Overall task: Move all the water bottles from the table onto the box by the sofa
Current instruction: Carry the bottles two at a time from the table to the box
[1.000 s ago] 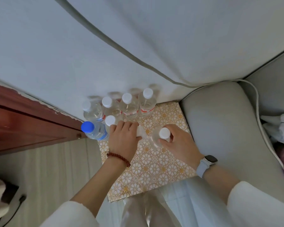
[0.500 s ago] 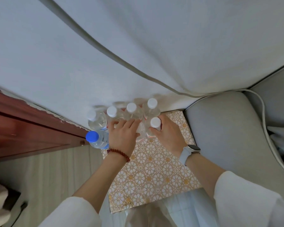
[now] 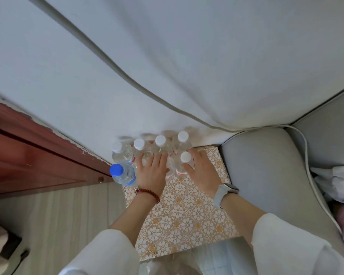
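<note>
**Six caps showing, two hands setting more bottles into the cluster**

Six bottle caps are visible at the far end of the box (image 3: 184, 211), which sits on the floor against the wall with the sofa (image 3: 266, 175) at its 3 o'clock. Four white-capped bottles (image 3: 160, 144) stand in a row along the wall; a blue-capped bottle (image 3: 123, 174) stands at the box's 9 o'clock corner. The right hand (image 3: 202, 171) curls around a white-capped bottle (image 3: 184, 162) just in front of the row. The left hand (image 3: 151, 169) covers another bottle (image 3: 170, 169), its fingers folded over the top; only a sliver of clear plastic shows beside it, so the exact grip cannot be told.

The risk, as I judge it, lies in crowding. The bottles are tall, narrow, smooth clear plastic, packed touching one another; a knuckle nudging the row at 12 o'clock on release could topple several like skittles. The blue-capped one appears to overhang the box edge and would go first, towards the pale wood-look floor.

The box top is flat, printed with a gold-and-white floral lattice, seemingly glossy. The sofa arm is rounded, grey, soft-looking fabric.
</note>
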The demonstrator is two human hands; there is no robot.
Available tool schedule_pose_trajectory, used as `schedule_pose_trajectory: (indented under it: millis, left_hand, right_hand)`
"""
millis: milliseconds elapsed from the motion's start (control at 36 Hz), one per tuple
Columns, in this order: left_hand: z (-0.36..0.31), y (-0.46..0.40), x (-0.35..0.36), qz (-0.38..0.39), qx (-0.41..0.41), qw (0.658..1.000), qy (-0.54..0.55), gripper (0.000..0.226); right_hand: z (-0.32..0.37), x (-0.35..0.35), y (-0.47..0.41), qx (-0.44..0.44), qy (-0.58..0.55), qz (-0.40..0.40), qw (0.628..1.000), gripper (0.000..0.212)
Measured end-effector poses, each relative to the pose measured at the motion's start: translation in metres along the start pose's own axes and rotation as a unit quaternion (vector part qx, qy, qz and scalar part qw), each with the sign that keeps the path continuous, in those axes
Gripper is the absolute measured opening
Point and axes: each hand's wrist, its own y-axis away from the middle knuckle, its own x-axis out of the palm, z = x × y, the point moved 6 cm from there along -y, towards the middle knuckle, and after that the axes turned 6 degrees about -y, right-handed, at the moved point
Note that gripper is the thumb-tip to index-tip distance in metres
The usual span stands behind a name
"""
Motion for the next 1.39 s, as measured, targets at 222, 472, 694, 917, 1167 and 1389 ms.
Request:
schedule_pose_trajectory:
  millis: [222,472,694,917,1167,1389]
  left_hand:
    - [0.001,0.001,0.000,-0.007,-0.015,1.000,0.005,0.054]
    - [0.011,0.012,-0.027,0.096,-0.089,0.986,0.107,0.068]
    - [0.118,0.102,-0.127,-0.007,-0.289,0.929,0.231,0.040]
    - [0.251,0.386,-0.245,-0.089,-0.527,0.835,0.130,0.034]
    - [0.230,0.821,-0.366,-0.122,-0.758,0.641,0.006,0.036]
    - [0.074,1.088,-0.417,-0.186,-0.900,0.393,-0.035,0.031]
  right_hand:
    - [-0.001,0.001,-0.002,-0.026,0.032,0.019,0.999,0.047]
    - [0.034,-0.014,0.013,-0.040,0.062,-0.020,0.997,0.048]
    - [0.167,0.032,0.074,-0.127,0.041,0.149,0.980,0.028]
    - [0.328,0.186,0.265,-0.290,0.020,0.287,0.913,0.027]
    - [0.418,0.371,0.619,-0.440,0.069,0.493,0.747,0.026]
    - [0.404,0.453,0.908,-0.551,0.162,0.636,0.515,0.028]
